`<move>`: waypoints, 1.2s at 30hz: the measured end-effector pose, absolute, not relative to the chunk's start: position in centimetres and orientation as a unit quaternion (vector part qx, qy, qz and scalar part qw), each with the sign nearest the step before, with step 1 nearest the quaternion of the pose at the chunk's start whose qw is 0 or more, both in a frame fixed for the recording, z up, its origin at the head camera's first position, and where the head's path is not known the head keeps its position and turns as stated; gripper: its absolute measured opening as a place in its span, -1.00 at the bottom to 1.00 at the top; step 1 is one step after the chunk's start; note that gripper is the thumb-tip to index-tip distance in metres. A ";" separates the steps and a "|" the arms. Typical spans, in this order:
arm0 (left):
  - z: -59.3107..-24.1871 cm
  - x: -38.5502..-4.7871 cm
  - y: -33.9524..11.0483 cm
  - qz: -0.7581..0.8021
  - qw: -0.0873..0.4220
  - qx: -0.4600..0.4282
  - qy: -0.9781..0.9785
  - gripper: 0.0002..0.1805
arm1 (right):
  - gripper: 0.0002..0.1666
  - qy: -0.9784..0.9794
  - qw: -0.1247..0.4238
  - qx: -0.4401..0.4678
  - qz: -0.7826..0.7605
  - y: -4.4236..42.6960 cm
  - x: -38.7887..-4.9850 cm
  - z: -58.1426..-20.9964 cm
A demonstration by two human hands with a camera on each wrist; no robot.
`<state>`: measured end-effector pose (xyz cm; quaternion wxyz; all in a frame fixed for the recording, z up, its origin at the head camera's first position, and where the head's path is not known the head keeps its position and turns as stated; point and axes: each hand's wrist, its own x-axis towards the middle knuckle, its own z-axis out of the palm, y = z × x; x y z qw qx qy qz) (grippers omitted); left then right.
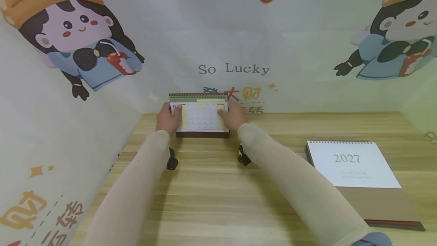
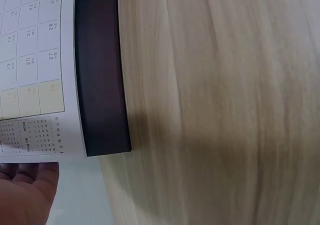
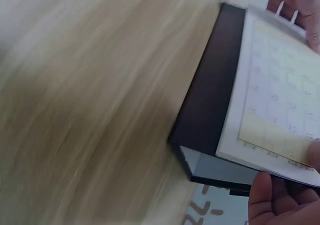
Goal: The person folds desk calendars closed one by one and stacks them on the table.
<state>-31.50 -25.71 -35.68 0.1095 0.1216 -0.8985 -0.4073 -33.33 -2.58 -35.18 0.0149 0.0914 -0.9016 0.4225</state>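
Note:
A spiral-bound desk calendar with a dark base stands propped up at the back of the table, against the patterned wall. My left hand grips its left side, thumb over the front page. On the opposite side my right hand grips the edge in the same way. In the left wrist view the dark base strip shows below the date grid, with curled fingers at the page's edge. The right wrist view shows the calendar's open side and fingers behind the page.
A second calendar, marked 2027, lies at the right on the wooden table. Printed cloth walls enclose the back and sides. Small black wrist devices hang below both forearms.

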 end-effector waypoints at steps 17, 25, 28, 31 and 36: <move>-36.8 -31.8 -25.4 -0.417 0.120 0.135 -0.891 -0.47 | -0.73 -0.893 0.042 0.065 0.442 -3.1 -32.8 -36.2; -36.6 -31.6 -25.2 -0.420 0.121 0.137 -0.889 -0.47 | -0.74 -0.889 0.034 0.067 0.451 -3.0 -33.1 -36.4; -36.5 -31.5 -25.1 -0.421 0.124 0.136 -0.888 -0.47 | -0.73 -0.891 0.035 0.067 0.448 -3.0 -33.2 -36.4; -36.3 -31.4 -25.0 -0.424 0.128 0.133 -0.887 -0.48 | -0.72 -0.892 0.040 0.066 0.445 -3.0 -33.3 -36.3; -36.2 -31.4 -25.0 -0.419 0.134 0.132 -0.889 -0.49 | -0.71 -0.893 0.037 0.070 0.444 -3.0 -33.3 -36.3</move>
